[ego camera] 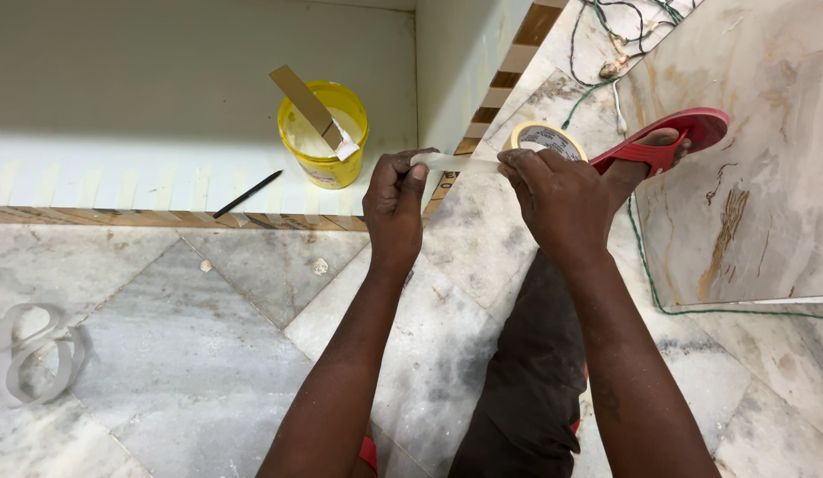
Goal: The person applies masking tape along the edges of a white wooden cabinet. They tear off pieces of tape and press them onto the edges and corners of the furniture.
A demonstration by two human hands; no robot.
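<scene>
My right hand (557, 196) holds a roll of cream masking tape (546, 137) above the marble floor. A strip of tape (456, 163) is pulled out from the roll to the left. My left hand (394, 205) pinches the free end of that strip between thumb and fingers. Both hands are raised in front of me, about a hand's width apart. My leg in dark trousers (526, 372) stretches out below my right arm, and my foot wears a red sandal (664, 146) just beyond the roll.
A yellow bucket (327, 142) with a cardboard strip in it stands on a pale striped surface, with a black pen (248, 194) beside it. A wooden edge (164, 218) borders the marble floor. Green wires (646, 257) run at the right beside a marble slab (748, 177).
</scene>
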